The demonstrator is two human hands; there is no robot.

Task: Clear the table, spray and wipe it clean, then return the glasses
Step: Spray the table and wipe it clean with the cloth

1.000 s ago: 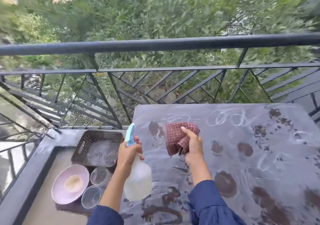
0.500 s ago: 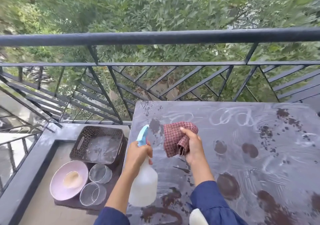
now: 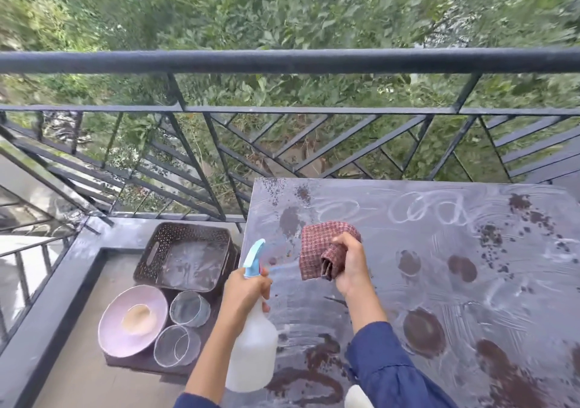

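The dark table (image 3: 439,282) is streaked with white smears and brown wet patches. My left hand (image 3: 246,291) grips the neck of a white spray bottle (image 3: 251,351) with a light blue nozzle, held over the table's left edge and pointed right. A faint mist shows between the nozzle and the cloth. My right hand (image 3: 351,266) holds a bunched red checked cloth (image 3: 323,250) just above the table's left part. Two clear glasses (image 3: 190,308) (image 3: 176,346) stand on the floor to the left, beside a pink bowl (image 3: 133,321).
A brown perforated basket (image 3: 185,255) sits on the floor behind the glasses, close to the table's left edge. A black metal railing (image 3: 282,62) runs along the far side, with trees beyond. A grey ledge (image 3: 47,307) borders the floor at left.
The view has shifted slightly. My left hand with the bottle has risen a little toward the cloth and a faint spray now shows. My right hand has turned the cloth in its grip.
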